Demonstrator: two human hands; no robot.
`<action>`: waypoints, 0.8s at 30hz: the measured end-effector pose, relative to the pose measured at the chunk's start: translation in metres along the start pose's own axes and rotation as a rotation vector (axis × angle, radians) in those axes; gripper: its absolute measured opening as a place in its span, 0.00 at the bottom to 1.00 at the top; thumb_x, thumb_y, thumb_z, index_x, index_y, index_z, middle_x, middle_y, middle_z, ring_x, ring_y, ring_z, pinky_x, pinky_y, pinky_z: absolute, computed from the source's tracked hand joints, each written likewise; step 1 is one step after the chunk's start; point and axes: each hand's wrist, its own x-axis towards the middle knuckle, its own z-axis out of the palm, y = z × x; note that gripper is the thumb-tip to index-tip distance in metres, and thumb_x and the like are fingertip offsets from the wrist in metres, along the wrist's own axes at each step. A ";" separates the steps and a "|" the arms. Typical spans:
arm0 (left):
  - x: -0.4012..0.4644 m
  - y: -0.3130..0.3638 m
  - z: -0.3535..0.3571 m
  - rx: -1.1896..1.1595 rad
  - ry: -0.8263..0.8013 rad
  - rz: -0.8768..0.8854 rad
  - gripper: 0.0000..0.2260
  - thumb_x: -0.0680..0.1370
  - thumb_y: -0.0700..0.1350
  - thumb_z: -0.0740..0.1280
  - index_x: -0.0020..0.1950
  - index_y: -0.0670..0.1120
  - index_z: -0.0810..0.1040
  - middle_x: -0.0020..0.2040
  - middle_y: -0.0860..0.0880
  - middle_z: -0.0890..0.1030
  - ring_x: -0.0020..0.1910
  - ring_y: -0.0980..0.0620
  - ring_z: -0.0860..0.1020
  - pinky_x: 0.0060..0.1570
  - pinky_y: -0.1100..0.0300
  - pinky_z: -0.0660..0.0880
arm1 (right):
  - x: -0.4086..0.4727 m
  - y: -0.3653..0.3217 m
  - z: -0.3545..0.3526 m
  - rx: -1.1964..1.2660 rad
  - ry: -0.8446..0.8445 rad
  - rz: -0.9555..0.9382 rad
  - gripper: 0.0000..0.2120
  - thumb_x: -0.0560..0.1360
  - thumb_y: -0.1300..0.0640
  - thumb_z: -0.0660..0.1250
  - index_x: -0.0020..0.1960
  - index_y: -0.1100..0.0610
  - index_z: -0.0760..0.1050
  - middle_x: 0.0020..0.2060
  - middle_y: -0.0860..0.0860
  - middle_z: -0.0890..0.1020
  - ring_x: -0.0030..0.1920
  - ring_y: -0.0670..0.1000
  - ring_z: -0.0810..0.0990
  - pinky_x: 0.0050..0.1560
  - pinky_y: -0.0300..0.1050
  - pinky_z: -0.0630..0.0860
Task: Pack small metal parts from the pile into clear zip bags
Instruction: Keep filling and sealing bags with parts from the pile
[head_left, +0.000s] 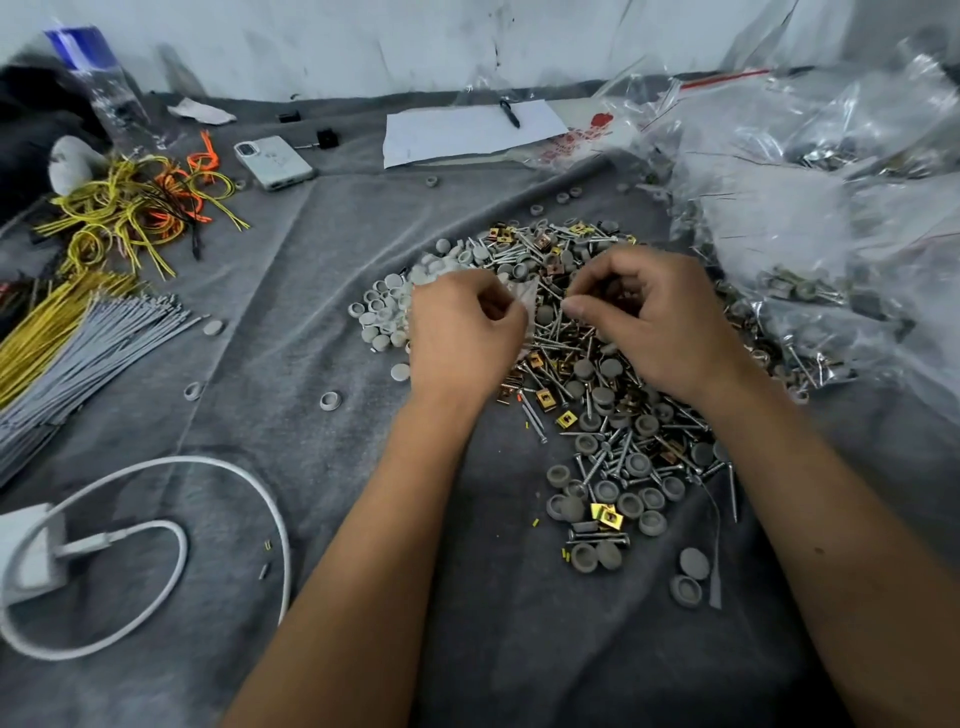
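Left hand: I see the left hand (462, 332) over the pile, its fingers curled in, pinching the edge of a small clear bag (522, 296).
Right hand: the right hand (649, 322) is just beside it, fingers curled too. Its fingertips (571, 307) are pinched together at the mouth of the bag. I cannot tell if they hold a small part or the other edge of the bag.
Small clear bag: it sits between my two hands, partly hidden by them. I cannot see what is inside.
Pile: the pile (597, 384) lies right under both hands on the grey cloth (311, 260). It is a mix of silver screws, gold square clips and round grey caps.
Light caps: a little heap of light caps (382, 312) touches the left side of the pile, just beside the left hand.
Loose caps: a few dark caps (691, 574) lie apart, near the right arm.
Filled bags: a big heap of clear bags (810, 218) is on the right, next to the pile. Some have parts inside.
Ties: grey cable ties (88, 358) and yellow wires (124, 213) lie far to the left.
Charger: a white cable (234, 483) curls near the left arm.
Far side: a white phone (272, 162) and a sheet of paper (462, 132) with a pen (510, 113) on it lie by the wall.
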 end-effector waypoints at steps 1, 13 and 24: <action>0.000 0.001 0.002 -0.057 -0.034 -0.018 0.05 0.74 0.40 0.74 0.38 0.45 0.84 0.32 0.51 0.83 0.33 0.52 0.82 0.35 0.52 0.80 | 0.000 -0.003 0.003 0.000 0.007 -0.042 0.04 0.75 0.60 0.76 0.49 0.57 0.84 0.43 0.48 0.84 0.45 0.48 0.83 0.49 0.48 0.82; 0.002 0.000 0.007 -0.633 -0.116 -0.304 0.06 0.77 0.33 0.73 0.40 0.39 0.83 0.27 0.47 0.80 0.22 0.55 0.75 0.29 0.61 0.75 | -0.004 -0.003 0.010 0.005 -0.143 -0.055 0.02 0.82 0.63 0.66 0.54 0.59 0.74 0.38 0.45 0.83 0.32 0.45 0.83 0.33 0.36 0.77; -0.004 0.007 0.005 -0.338 0.020 0.100 0.06 0.74 0.36 0.74 0.38 0.45 0.85 0.31 0.51 0.83 0.29 0.58 0.79 0.29 0.61 0.77 | -0.004 -0.003 0.012 -0.114 -0.045 -0.077 0.14 0.71 0.58 0.80 0.54 0.55 0.81 0.46 0.47 0.87 0.46 0.41 0.86 0.49 0.40 0.83</action>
